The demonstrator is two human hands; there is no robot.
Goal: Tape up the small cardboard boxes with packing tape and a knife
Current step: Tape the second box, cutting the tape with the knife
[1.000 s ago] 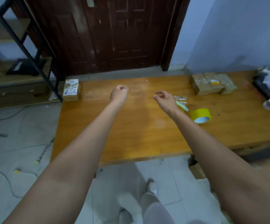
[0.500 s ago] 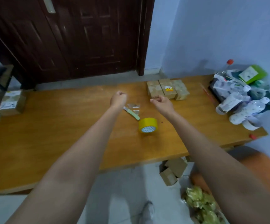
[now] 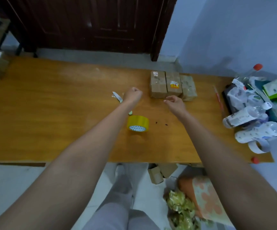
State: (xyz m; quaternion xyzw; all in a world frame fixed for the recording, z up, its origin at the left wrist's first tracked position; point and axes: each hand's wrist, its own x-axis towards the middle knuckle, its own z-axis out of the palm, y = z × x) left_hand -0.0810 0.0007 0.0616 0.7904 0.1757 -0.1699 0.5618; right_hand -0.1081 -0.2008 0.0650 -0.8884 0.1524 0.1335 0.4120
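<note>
- View swung right since earlier; three small boxes (image 3: 173,86) now nearer centre.
- Left hand (image 3: 132,95) fisted, empty, now over knife (image 3: 117,97).
- Right hand (image 3: 175,103) loosely curled, empty, just before boxes.
- Tape roll (image 3: 138,123) on counter (image 3: 51,113), nearer than boxes.

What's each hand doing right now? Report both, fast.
Left hand: closed fist, holding nothing.
Right hand: fingers loosely curled, holding nothing.
</note>
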